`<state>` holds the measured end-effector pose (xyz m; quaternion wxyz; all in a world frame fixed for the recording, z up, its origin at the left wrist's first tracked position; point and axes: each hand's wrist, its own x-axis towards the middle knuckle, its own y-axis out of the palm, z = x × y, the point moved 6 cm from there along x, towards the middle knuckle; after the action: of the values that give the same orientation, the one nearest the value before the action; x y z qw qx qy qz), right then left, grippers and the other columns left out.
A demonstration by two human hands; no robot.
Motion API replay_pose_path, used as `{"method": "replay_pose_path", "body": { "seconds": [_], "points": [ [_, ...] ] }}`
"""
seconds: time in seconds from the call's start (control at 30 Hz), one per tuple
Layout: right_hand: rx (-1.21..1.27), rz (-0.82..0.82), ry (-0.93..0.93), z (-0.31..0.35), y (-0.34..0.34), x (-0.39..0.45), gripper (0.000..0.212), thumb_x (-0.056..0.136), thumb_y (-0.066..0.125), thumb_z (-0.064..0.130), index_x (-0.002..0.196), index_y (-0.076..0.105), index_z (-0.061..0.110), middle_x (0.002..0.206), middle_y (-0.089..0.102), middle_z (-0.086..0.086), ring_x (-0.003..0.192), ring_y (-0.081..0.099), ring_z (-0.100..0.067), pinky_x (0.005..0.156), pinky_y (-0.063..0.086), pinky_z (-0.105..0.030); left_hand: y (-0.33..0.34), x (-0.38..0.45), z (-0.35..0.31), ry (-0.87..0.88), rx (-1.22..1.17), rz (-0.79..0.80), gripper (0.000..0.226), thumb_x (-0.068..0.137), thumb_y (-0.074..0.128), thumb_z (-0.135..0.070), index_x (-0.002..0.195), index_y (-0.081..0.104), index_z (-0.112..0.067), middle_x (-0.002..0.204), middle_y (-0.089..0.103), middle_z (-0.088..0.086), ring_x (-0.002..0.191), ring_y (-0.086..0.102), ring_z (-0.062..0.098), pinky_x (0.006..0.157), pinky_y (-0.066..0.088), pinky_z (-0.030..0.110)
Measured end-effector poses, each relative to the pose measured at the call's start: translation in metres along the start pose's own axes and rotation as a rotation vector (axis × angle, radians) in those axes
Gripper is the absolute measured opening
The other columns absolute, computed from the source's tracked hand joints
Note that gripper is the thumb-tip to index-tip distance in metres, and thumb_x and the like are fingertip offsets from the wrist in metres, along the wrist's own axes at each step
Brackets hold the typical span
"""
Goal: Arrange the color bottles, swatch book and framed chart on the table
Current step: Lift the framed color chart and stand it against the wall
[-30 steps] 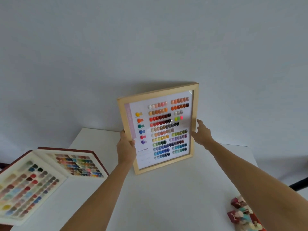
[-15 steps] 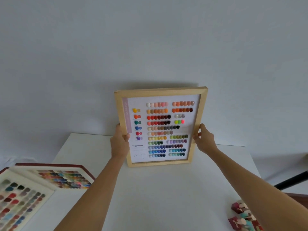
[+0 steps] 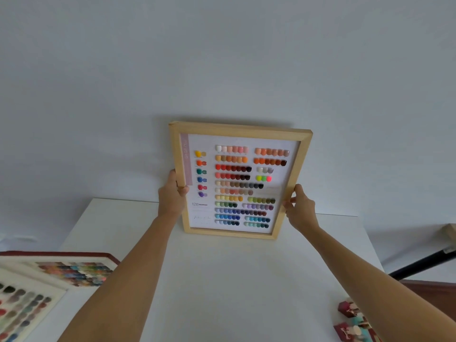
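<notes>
Both hands, left hand [image 3: 172, 198] and right hand [image 3: 299, 208], clamp the framed chart [image 3: 240, 181] upright at the table's [image 3: 222, 280] far edge; swatch book [image 3: 49, 285] and color bottles [image 3: 355, 322] look unarranged.

head-worn view, facing forward-down, table [image 3: 222, 280] near

Framed chart [image 3: 240, 180] edged in pale matt wood, glossy colour chips set on white paper, table [image 3: 222, 280] finished smooth matt white

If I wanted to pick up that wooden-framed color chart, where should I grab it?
Probably by its two long side rails, one hand from each side, as the left hand and right hand do now. The chart stands upright, wide and flat, so opposite grips likely keep it steady and off the front.
</notes>
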<state>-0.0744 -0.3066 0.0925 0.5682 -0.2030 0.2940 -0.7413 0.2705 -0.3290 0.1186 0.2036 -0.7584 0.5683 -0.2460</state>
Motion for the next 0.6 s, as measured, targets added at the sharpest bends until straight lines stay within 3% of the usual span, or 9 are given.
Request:
{"method": "replay_pose_path", "body": {
  "seconds": [0.17,0.3,0.43,0.6],
  "points": [
    [0.017,0.000,-0.001,0.0006,0.0001,0.0004,0.023,0.095,0.051,0.009,0.115,0.040,0.015,0.117,0.060,-0.012,0.079,0.061,-0.022,0.068,0.058,-0.036,0.0004,-0.0007,0.0009,-0.005,-0.003,-0.007,0.034,0.089,0.060,-0.009,0.118,0.044,-0.014,0.121,0.061,0.013,0.109,0.062,0.036,0.081,0.056,0.049],
    [0.016,0.013,0.002,0.0004,0.0002,0.0024,0.024,0.095,0.051,0.010,0.116,0.040,0.015,0.116,0.060,-0.012,0.076,0.061,-0.020,0.057,0.052,-0.024,0.0006,-0.0062,0.0030,-0.010,-0.004,-0.010,0.035,0.089,0.060,-0.011,0.118,0.043,-0.015,0.121,0.061,0.013,0.108,0.063,0.035,0.079,0.057,0.047],
    [0.013,0.023,0.011,0.0002,0.0002,0.0025,0.025,0.095,0.051,0.010,0.117,0.039,0.014,0.115,0.060,-0.013,0.076,0.061,-0.021,0.059,0.054,-0.028,-0.0002,-0.0075,0.0013,-0.010,0.009,-0.015,0.036,0.089,0.060,-0.011,0.120,0.042,-0.014,0.121,0.061,0.014,0.108,0.063,0.035,0.079,0.057,0.047],
    [0.002,0.045,0.020,0.0000,0.0004,0.0035,0.027,0.095,0.051,0.013,0.118,0.038,0.015,0.107,0.058,-0.008,0.064,0.057,-0.010,0.046,0.046,-0.017,-0.0001,-0.0076,0.0001,-0.021,-0.002,-0.013,0.037,0.090,0.058,-0.009,0.123,0.041,-0.012,0.121,0.060,0.015,0.109,0.062,0.036,0.081,0.056,0.047]
  ]
}}
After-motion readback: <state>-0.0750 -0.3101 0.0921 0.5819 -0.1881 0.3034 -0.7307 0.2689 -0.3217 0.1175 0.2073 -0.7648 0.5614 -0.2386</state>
